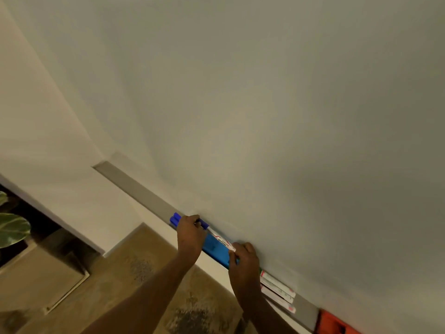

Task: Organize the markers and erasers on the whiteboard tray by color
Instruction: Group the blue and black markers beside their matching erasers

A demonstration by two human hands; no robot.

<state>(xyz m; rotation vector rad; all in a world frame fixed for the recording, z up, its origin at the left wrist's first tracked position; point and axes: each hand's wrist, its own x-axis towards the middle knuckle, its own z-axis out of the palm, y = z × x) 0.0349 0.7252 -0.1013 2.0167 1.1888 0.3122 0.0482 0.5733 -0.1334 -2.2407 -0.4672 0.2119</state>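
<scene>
A grey whiteboard tray (pixel 134 186) runs diagonally below the whiteboard (pixel 265 104). My left hand (pixel 190 233) pinches the blue cap end of a white marker (pixel 220 238), and my right hand (pixel 244 260) holds its other end. The marker lies over a blue eraser (pixel 216 251) in the tray. Two blue marker caps (pixel 175 219) stick out to the left of my left hand. To the right of my right hand lie several white markers with red ends (pixel 279 291). An orange-red eraser (pixel 334 323) sits at the tray's lower right.
A leafy plant (pixel 12 227) in a pale planter stands at the far left. Below the tray are a white wall and a brown patterned floor (pixel 149 268). The tray's upper left stretch holds nothing.
</scene>
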